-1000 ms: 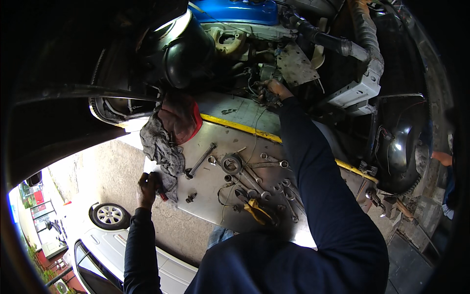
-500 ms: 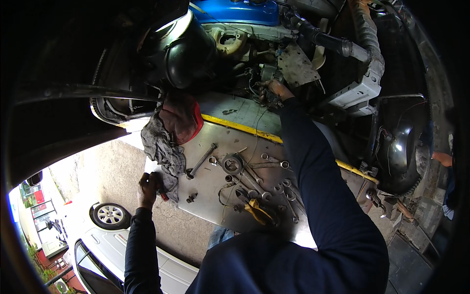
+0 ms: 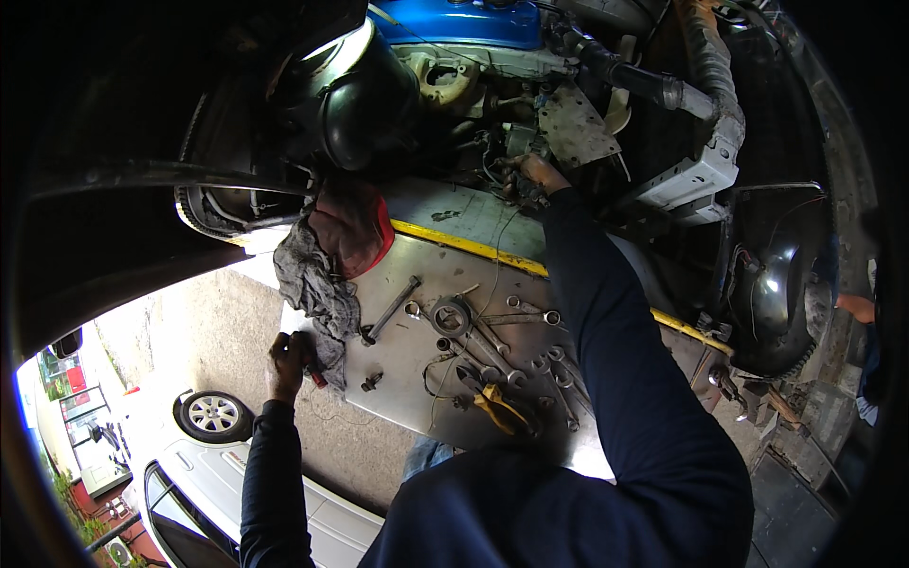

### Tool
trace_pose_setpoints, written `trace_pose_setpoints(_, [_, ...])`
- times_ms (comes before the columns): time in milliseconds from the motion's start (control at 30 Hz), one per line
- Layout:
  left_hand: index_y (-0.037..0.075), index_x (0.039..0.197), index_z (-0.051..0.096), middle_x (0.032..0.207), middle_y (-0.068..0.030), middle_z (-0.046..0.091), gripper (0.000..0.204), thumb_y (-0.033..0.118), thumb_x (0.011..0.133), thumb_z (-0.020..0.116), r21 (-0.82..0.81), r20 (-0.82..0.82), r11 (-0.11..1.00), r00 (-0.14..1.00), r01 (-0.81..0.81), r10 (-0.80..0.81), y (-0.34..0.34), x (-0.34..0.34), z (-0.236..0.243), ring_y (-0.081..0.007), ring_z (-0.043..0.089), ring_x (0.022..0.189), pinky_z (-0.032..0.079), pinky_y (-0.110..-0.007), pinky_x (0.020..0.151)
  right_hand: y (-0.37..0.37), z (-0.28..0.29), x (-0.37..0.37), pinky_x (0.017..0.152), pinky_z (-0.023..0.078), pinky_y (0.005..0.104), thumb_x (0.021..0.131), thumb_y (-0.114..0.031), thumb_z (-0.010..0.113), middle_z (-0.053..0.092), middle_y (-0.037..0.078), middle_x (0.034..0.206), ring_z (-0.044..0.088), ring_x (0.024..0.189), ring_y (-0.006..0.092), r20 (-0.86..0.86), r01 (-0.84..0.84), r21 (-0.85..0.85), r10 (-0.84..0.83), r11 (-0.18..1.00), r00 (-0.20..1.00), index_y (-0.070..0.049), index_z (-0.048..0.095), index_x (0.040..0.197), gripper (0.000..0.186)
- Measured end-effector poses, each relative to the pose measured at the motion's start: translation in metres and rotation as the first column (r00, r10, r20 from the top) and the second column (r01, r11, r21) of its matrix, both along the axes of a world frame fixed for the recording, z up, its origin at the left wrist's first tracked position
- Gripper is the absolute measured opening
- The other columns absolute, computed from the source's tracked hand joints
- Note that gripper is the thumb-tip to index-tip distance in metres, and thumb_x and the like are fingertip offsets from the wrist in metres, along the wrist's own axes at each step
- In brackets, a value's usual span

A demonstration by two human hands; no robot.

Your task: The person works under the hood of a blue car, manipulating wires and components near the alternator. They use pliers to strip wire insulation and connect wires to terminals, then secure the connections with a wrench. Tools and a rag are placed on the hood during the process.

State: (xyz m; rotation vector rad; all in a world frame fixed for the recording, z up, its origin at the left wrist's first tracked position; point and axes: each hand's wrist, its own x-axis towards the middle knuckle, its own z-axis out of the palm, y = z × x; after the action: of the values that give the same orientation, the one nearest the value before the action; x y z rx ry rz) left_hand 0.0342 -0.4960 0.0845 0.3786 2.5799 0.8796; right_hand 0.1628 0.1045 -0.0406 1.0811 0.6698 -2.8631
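Observation:
My right hand reaches into the engine bay, its fingers curled at a dark metal part with thin wires, just below a rounded grey metal housing. What the fingertips grip is hidden. Low at the left, my left hand is closed beside a crumpled grey rag. A dark piece with a red end shows at its fingers; its kind cannot be made out. Between my arms, a metal panel holds several wrenches, a roll of tape, yellow-handled pliers and a long bolt.
A dark red cloth lies over the yellow-striped edge. Beyond are a black round canister, a blue engine cover and a perforated metal plate. A silver car stands at lower left. Another person's arm shows at far right.

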Motion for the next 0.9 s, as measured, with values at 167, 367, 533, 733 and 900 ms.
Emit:
trace_pose_setpoints(167, [0.005, 0.084, 0.058, 0.066, -0.0037, 0.060, 0.037, 0.035, 0.104, 0.053, 0.013, 0.020, 1.000, 1.000, -0.005, 0.005, -0.004, -0.003, -0.005, -0.0120, 0.055, 0.059, 0.043, -0.035, 0.054, 0.001, 0.000, -0.001, 0.054, 0.052, 0.0333, 0.101, -0.018, 0.048, 0.056, 0.005, 0.074, 0.053, 0.060, 0.0165, 0.025, 0.008, -0.002, -0.008, 1.000, 1.000, -0.002, 0.062, 0.107, 0.023])
trace_pose_setpoints(367, [0.004, 0.085, 0.059, 0.066, -0.0044, 0.060, 0.036, 0.035, 0.104, 0.054, -0.014, 0.009, 1.000, 1.000, -0.008, 0.008, -0.009, -0.005, -0.010, -0.0128, 0.056, 0.060, 0.044, -0.035, 0.055, 0.001, -0.001, -0.001, 0.054, 0.053, 0.0339, 0.102, -0.018, 0.046, 0.056, 0.005, 0.076, 0.054, 0.061, 0.0172, 0.037, 0.007, 0.028, -0.008, 1.000, 0.999, -0.003, 0.059, 0.105, 0.021])
trace_pose_setpoints(533, [0.004, 0.086, 0.059, 0.067, -0.0055, 0.062, 0.037, 0.036, 0.103, 0.054, 0.016, 0.012, 1.000, 1.000, -0.008, 0.008, -0.014, -0.007, -0.015, -0.0143, 0.058, 0.060, 0.044, -0.036, 0.055, 0.000, 0.000, -0.001, 0.054, 0.052, 0.0331, 0.102, -0.018, 0.045, 0.055, 0.005, 0.077, 0.054, 0.062, 0.0164, 0.045, 0.010, 0.060, -0.013, 0.998, 0.999, -0.003, 0.059, 0.104, 0.021])
trace_pose_setpoints(733, [0.004, 0.086, 0.060, 0.067, -0.0081, 0.063, 0.039, 0.039, 0.103, 0.053, -0.013, -0.011, 1.000, 1.000, 0.007, -0.008, -0.021, -0.012, -0.024, -0.0186, 0.060, 0.060, 0.045, -0.039, 0.056, 0.001, -0.001, -0.002, 0.055, 0.052, 0.0315, 0.103, -0.018, 0.042, 0.055, 0.003, 0.078, 0.053, 0.063, 0.0146, 0.035, -0.017, 0.070, 0.015, 0.997, 0.999, -0.002, 0.059, 0.104, 0.023])
trace_pose_setpoints(900, [0.004, 0.087, 0.060, 0.066, -0.0097, 0.063, 0.040, 0.039, 0.103, 0.052, -0.043, -0.025, 0.999, 1.000, 0.008, -0.009, -0.023, -0.013, -0.024, -0.0207, 0.059, 0.060, 0.044, -0.041, 0.057, 0.001, -0.001, -0.002, 0.054, 0.051, 0.0305, 0.103, -0.018, 0.042, 0.054, 0.003, 0.078, 0.052, 0.062, 0.0144, 0.034, -0.019, 0.047, 0.017, 0.999, 0.999, -0.003, 0.059, 0.105, 0.023])
